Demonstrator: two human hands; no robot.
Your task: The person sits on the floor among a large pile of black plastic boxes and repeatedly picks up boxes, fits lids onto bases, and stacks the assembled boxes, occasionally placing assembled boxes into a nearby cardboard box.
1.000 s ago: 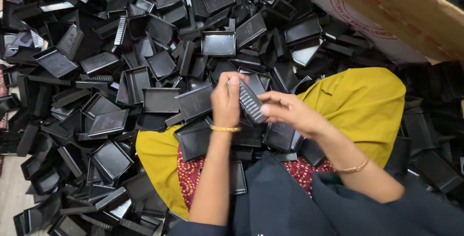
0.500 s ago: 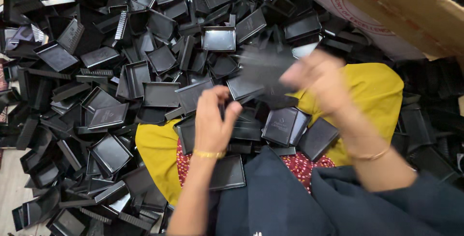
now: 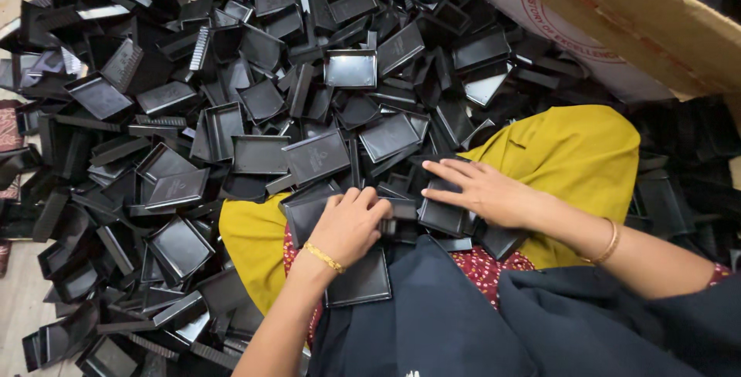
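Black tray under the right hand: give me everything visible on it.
The black tray is a shallow rectangular piece with a low raised rim, looking like matte moulded plastic. It lies roughly flat, slightly tilted, on the person's lap over the yellow cloth, at the near edge of the heap of similar trays. The right hand rests on its upper right part, fingers spread flat, covering that side. Neighbouring trays touch or overlap its edges. The left hand is apart from it, on another piece.

Black plastic trays (image 3: 316, 155) are lying heaped before and left of both hands; a brown cardboard box (image 3: 641, 22) is sitting beyond the right hand (image 3: 486, 192).
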